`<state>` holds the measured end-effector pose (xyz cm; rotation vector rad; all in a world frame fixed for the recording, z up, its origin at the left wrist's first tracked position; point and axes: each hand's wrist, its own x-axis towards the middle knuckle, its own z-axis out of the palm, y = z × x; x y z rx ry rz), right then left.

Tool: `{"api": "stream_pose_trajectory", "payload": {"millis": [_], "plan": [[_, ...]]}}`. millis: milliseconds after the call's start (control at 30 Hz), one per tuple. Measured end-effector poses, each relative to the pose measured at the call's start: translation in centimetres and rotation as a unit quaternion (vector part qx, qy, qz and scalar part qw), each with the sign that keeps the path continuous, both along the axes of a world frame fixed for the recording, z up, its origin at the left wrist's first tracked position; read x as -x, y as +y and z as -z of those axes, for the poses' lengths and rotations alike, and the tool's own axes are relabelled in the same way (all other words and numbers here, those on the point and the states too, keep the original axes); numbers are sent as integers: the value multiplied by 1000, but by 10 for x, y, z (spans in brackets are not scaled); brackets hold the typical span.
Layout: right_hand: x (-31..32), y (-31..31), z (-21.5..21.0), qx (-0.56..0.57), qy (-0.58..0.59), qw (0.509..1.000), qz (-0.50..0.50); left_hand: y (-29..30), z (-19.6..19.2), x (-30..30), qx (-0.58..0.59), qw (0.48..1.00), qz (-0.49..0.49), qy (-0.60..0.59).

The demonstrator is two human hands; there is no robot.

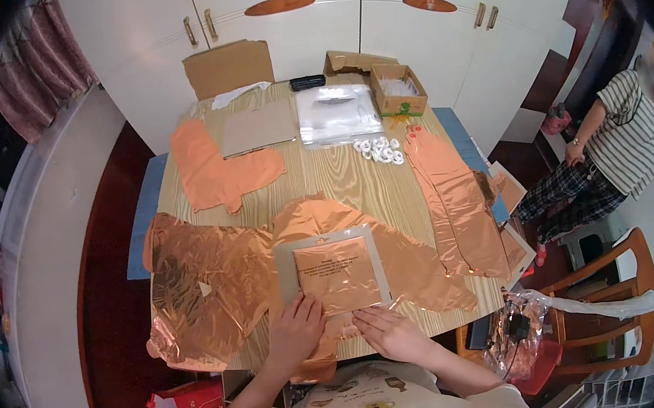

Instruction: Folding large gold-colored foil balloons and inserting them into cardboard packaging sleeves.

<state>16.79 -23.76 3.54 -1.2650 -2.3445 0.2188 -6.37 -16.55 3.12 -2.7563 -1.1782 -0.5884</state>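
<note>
A clear plastic pouch with a folded rose-gold foil sheet and a greyish border lies near the table's front edge, with dark print on its face. My left hand lies on its lower left corner, fingers stretched out. At the pouch's lower right edge rests my right hand, its fingers straight and flat. Beneath the pouch spreads a flat rose-gold foil balloon. Left of it is a shinier, crumpled foil balloon with a small pale triangular piece on it.
Farther back lie an L-shaped foil balloon, a grey card, stacked clear bags, white rings and a small carton. Long foil pieces line the right side. A wooden chair and another person are at right.
</note>
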Motion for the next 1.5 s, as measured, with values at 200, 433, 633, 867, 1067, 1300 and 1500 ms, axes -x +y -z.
{"api": "stream_pose_trajectory", "payload": {"millis": [200, 433, 633, 867, 1067, 1300, 1500], "plan": [[0, -9, -3, -49, 25, 995, 77, 0, 3, 4, 41, 998, -13, -48], [-15, 26, -67, -70, 0, 996, 50, 0, 3, 6, 80, 995, -3, -66], [60, 147, -263, -289, -72, 954, -37, -1, 5, 9, 14, 996, -7, -83], [-59, 182, -361, -316, -91, 840, 431, 0, 6, 10, 53, 996, -5, -65], [-60, 132, -234, -76, -85, 961, 253, -1, 6, 13, 72, 995, -14, -65], [-66, 73, -62, 76, -44, 996, 20, 0, 11, 12, 80, 993, -6, -81], [-55, 50, -14, 45, -40, 998, 14, 0, 5, 9, 58, 993, -21, -97]]}}
